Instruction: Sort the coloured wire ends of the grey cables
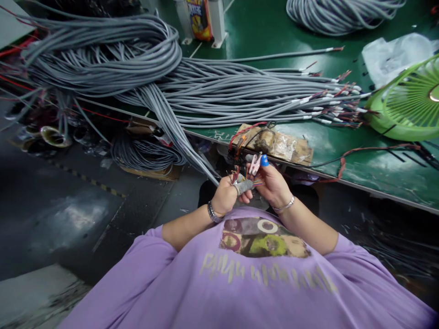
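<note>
My left hand is closed around the end of a bundle of grey cables that hangs over the table edge. Its thumb has a grey wrap, and stripped wire ends stick up above the fist. Thin coloured wires fan out from there to my right hand, whose fingers are pinched on them. A blue cover sits on a right fingertip. Beside it is a small pale pink piece that I cannot make out clearly. Just beyond both hands, a taped wooden block lies at the table edge.
Many grey cables lie across the green table, their stripped ends to the right near a green fan. A large cable coil rests at left, another coil at the back. A plastic bag lies behind the fan.
</note>
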The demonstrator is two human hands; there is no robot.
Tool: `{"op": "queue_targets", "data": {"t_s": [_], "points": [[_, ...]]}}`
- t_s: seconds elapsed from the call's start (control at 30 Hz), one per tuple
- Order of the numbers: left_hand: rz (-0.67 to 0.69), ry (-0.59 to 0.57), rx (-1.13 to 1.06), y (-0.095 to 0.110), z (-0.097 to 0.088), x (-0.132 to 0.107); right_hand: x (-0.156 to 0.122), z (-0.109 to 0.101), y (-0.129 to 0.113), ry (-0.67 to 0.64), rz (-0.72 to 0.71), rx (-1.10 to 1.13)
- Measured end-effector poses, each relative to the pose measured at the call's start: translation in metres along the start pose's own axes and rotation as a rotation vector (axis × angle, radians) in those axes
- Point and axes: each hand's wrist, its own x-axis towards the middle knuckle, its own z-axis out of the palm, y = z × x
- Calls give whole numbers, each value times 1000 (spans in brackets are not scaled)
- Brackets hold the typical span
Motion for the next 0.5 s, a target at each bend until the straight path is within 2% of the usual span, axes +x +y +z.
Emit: {"op": "queue_targets", "data": {"t_s": [0.3,0.5], "points": [[11,-14,-1,-5,-5,-8,-5,-2,1,-2,74,22],[11,48,-35,-5,-8,-11,-4,-4,-4,-74,56,-72]]}}
